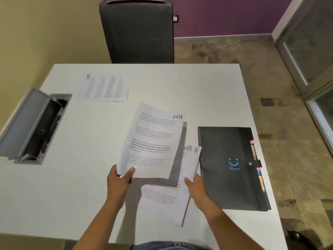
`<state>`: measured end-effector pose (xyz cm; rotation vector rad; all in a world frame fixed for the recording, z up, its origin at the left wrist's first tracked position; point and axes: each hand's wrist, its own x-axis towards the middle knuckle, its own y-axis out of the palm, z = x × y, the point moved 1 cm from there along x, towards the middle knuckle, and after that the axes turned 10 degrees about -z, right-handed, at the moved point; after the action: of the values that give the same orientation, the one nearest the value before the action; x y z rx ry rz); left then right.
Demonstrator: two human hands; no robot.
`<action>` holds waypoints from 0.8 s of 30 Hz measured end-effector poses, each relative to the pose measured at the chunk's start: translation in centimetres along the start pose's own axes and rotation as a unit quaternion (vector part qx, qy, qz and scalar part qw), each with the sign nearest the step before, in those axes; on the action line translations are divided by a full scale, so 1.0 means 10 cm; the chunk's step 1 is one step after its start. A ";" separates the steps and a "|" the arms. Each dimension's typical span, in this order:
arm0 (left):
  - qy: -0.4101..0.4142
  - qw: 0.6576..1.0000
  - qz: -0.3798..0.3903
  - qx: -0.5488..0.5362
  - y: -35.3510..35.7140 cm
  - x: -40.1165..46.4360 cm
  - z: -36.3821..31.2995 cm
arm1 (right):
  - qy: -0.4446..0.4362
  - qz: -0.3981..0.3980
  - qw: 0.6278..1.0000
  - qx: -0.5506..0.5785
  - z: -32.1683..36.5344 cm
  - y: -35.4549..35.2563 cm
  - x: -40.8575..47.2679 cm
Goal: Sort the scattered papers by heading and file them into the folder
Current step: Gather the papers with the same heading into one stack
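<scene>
The left hand point(119, 179) pinches the raised white printed HR sheet point(153, 141); the right hand point(195, 186) grips the white HR stack point(162, 199) just right of it, long edges parallel.

White rectangular surface point(100, 177); grey open-lidded cable box point(36, 127) recessed at its left edge. Dark mesh office chair point(138, 33) behind. Purple wall point(225, 15), mottled floor point(270, 69).

You face a smooth, matt white table point(90, 186). On it lie thin printed paper sheets point(153, 141) and, right of them, a matt black plastic folder point(225, 186). Behind the table, the chair point(137, 33) shows dark woven mesh.
</scene>
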<state>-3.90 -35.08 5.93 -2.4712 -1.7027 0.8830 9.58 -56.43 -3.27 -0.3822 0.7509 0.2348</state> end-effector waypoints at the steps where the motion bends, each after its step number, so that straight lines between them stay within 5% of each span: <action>1: -0.010 1.000 0.008 0.014 -0.01 -0.04 0.11 | -0.001 0.003 1.000 -0.009 0.03 0.01 0.00; 16: -0.064 0.988 0.034 0.136 0.05 -0.34 0.95 | 0.014 0.023 0.995 0.101 0.23 0.15 0.06; 24: 0.087 0.973 -0.079 0.200 -0.10 0.12 0.65 | -0.078 0.003 0.996 0.038 0.32 0.32 0.24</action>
<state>-7.40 -35.56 0.21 -2.0564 -1.4676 0.8616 12.19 -52.04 -3.58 -0.2860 0.6063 0.2383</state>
